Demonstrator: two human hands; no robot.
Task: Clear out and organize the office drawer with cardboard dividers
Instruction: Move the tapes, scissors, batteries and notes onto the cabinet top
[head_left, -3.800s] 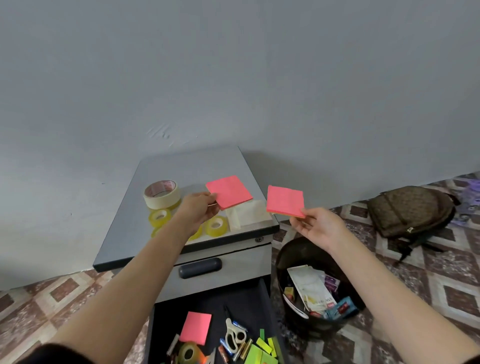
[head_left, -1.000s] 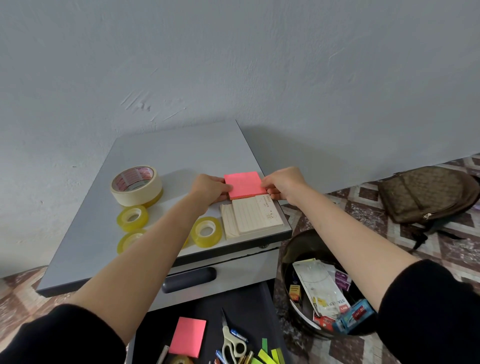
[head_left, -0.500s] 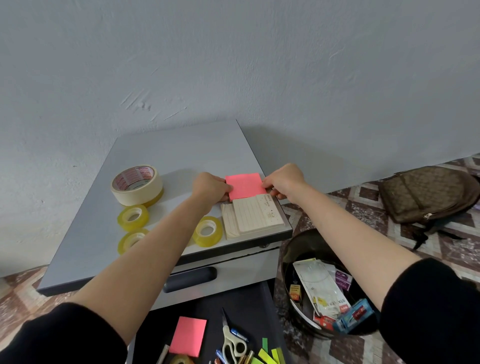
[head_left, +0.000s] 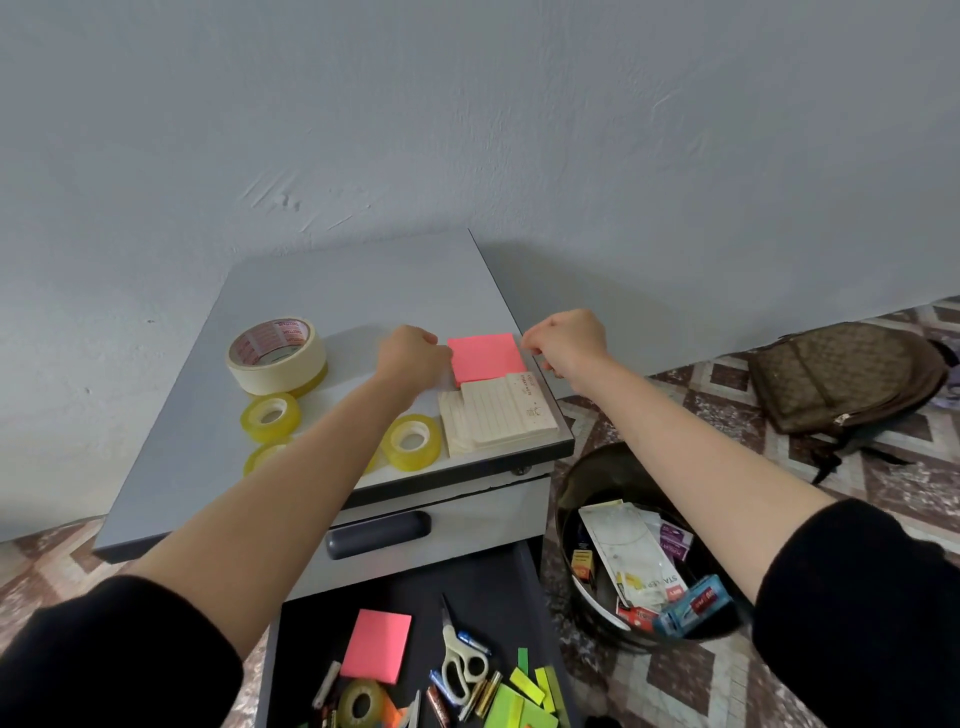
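Middle of the frame: the pink sticky pad (head_left: 485, 358) lies on the cabinet top (head_left: 363, 291). Our left hand (head_left: 413, 358) curls against its left edge, and we can't tell if it grips. Our right hand (head_left: 566, 343) is a loose fist just beside the right edge, holding nothing. The open drawer (head_left: 483, 582) sits bottom centre.

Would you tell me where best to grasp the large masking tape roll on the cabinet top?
I would come from above: the masking tape roll lies flat, hole up, so pinch its wall, thumb inside the core, fingers outside.
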